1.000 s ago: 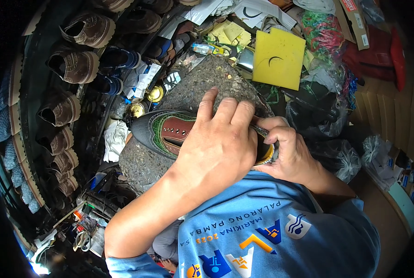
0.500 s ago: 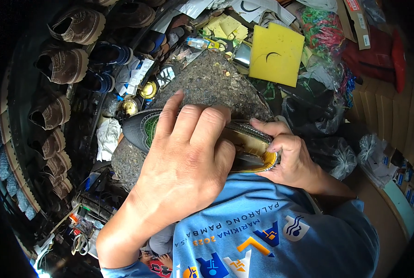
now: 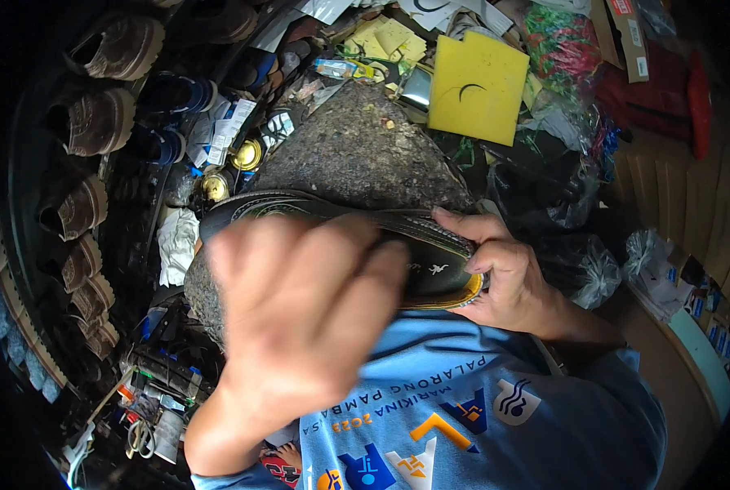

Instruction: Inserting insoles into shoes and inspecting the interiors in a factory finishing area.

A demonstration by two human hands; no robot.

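A dark shoe (image 3: 222,214) with pale stitching along its edges lies across my front, toe to the left. My right hand (image 3: 518,282) grips its heel end, thumb and fingers at the rim. Inside the heel a black insole (image 3: 437,269) with a small light mark lies flat, and a strip of yellow lining shows at the heel's edge. My left hand (image 3: 300,302) is over the front and middle of the shoe, blurred by motion. It hides much of the upper and opening, and its finger grip is unclear.
Beyond the shoe is a rough grey-brown block (image 3: 365,151). Yellow sheets (image 3: 479,94), gold-coloured tins (image 3: 247,153) and plastic bags (image 3: 585,269) surround it. Brown shoes (image 3: 95,121) line a rack at left. Scissors (image 3: 140,438) lie lower left, near another person's hand (image 3: 287,454).
The insole, earlier raised with yellow lining showing beneath, now lies flat in the heel. My left hand has shifted left and blurred, covering the green patterned upper. My right hand keeps its hold.
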